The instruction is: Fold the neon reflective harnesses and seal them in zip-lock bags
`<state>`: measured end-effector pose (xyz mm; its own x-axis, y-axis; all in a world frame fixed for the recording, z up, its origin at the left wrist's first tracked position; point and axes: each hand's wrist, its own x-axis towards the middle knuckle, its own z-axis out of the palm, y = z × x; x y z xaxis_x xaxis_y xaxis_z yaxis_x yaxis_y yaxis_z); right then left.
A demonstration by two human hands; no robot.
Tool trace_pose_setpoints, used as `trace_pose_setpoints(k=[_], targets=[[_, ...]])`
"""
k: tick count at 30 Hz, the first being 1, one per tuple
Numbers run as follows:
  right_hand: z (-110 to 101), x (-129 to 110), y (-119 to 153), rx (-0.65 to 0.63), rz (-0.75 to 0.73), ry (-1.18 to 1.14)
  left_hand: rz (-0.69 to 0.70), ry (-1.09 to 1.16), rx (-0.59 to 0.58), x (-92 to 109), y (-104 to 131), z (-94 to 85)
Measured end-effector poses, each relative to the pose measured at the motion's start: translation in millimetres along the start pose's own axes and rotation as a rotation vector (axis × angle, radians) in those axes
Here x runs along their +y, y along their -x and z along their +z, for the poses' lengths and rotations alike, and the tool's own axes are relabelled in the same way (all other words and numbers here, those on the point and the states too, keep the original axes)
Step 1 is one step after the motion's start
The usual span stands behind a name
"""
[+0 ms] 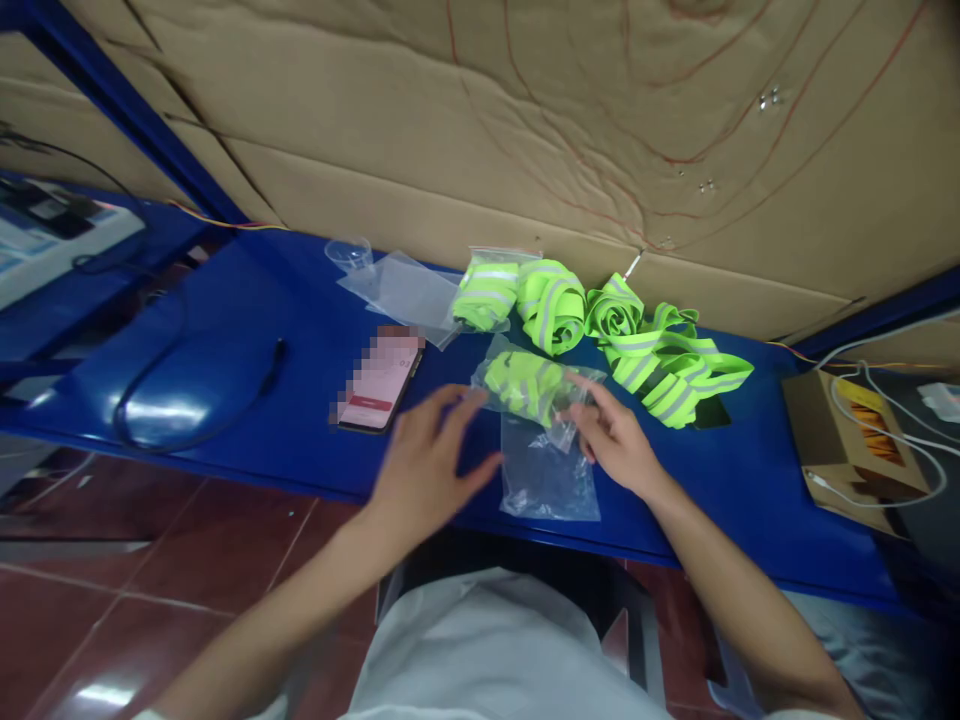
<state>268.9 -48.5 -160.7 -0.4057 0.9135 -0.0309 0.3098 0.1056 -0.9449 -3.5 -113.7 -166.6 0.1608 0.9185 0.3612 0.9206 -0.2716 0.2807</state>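
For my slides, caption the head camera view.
Left hand and right hand flank a bagged neon-green strap bundle on a blue table, near a phone.

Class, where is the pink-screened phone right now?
In the head view, the phone lies left of centre on the blue table, beside the left hand and below the flat clear bags.

Neon-green, grey-striped straps (552, 305), blue table (247, 300), brown cardboard (390, 110)
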Motion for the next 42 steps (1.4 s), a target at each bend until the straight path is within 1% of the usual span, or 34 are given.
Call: trace_pose_setpoints(k=[2,3,4,5,6,8,10,12,13,14,15,17,18,19,20,22,24,26,27,28,29,31,32,33,34,36,37,39,40,42], targets=[[-5.0,-12.4,12.3,-0.263,-0.011,-0.002,0.203,0.037,-0.023,13.6,-5.3,15.7],[-8.1,-17.2,18.3,-0.371,-0.048,0.031,0.263,0.068,-0.038,16.4,-9.9,21.4],[-11.2,-20.6,23.7,-0.416,-0.108,0.092,0.303,0.101,-0.065,17.0,-15.4,24.6],[-13.9,-22.3,28.1,-0.386,-0.197,0.176,0.332,0.133,-0.103,15.7,-21.5,25.1],[-16.1,-22.7,31.4,-0.286,-0.301,0.28,0.348,0.168,-0.142,13.5,-28.1,22.7],[-18.5,-21.0,34.0,0.008,-0.501,0.504,0.354,0.259,-0.191,9.6,-42.1,10.9],[-18.9,-19.7,31.9,0.239,-0.636,0.664,0.344,0.442,-0.209,10.0,-56.8,-5.5],[-18.9,-21.4,26.2,0.412,-0.703,0.691,0.321,0.708,-0.263,15.6,-71.1,-18.3],[-19.0,-22.9,22.4,0.478,-0.713,0.631,0.309,0.855,-0.317,19.4,-77.4,-21.0],[-19.0,-24.2,18.1,0.508,-0.692,0.534,0.292,1.005,-0.381,23.2,-82.6,-20.4],[-18.8,-24.5,13.5,0.496,-0.639,0.425,0.259,1.151,-0.442,26.5,-86.5,-16.3],[-16.9,-19.5,3.5,0.374,-0.455,0.251,0.146,1.396,-0.535,30.5,-89.8,0.7],[-14.9,-13.8,-1.5,0.303,-0.353,0.203,0.06,1.471,-0.549,31.1,-89.4,11.8],[-12.3,-6.4,-5.9,0.255,-0.272,0.175,-0.042,1.5,-0.53,30.9,-87.9,23.2],[-9.5,1.8,-9.2,0.233,-0.216,0.159,-0.144,1.492,-0.486,30.1,-85.8,33.6],[-4.7,15.4,-10.4,0.231,-0.187,0.147,-0.285,1.44,-0.386,27.6,-81.8,47.5],[-1.8,18.7,-0.9,0.293,-0.214,0.238,-0.382,1.462,-0.323,24.4,-80.8,50.0],[0.3,10.1,19.8,0.375,-0.288,0.46,-0.48,1.543,-0.257,20.6,-84.3,43.9],[1.8,3.5,32.9,0.38,-0.35,0.584,-0.538,1.578,-0.201,18.4,-87.4,39.6],[3.7,-2.8,46.4,0.271,-0.49,0.67,-0.593,1.605,-0.139,16.1,-90.9,35.6],[5.6,-7.6,59.2,0.08,-0.624,0.728,-0.641,1.622,-0.086,13.6,-94.5,32.2],[6.5,-9.4,77.8,-0.238,-0.762,0.846,-0.716,1.658,-0.035,8.9,-100.5,28.6],[3.8,-6.1,82.1,-0.297,-0.772,0.9,-0.741,1.675,-0.029,6.9,-102.7,28.3],[-1.5,-0.6,82.7,-0.295,-0.755,0.951,-0.754,1.686,-0.025,5.3,-104.1,28.7],[-9.6,6.4,79.6,-0.25,-0.71,1.003,-0.756,1.688,-0.014,4.1,-104.9,29.4],[-31.4,20.9,64.3,-0.146,-0.587,1.098,-0.732,1.686,0.004,2.5,-105.2,30.6],[-43.2,26.7,53.2,-0.109,-0.559,1.13,-0.707,1.685,0.005,2.1,-104.8,30.7],[-63.1,32.7,27.9,-0.074,-0.544,1.17,-0.628,1.642,-0.006,1.8,-103.2,29.0],[-69.9,32.6,15.2,-0.065,-0.554,1.178,-0.578,1.59,-0.004,2.0,-102.0,27.3],[-75.5,26.8,-6.9,-0.051,-0.569,1.159,-0.474,1.448,-0.006,3.1,-98.9,23.2]])
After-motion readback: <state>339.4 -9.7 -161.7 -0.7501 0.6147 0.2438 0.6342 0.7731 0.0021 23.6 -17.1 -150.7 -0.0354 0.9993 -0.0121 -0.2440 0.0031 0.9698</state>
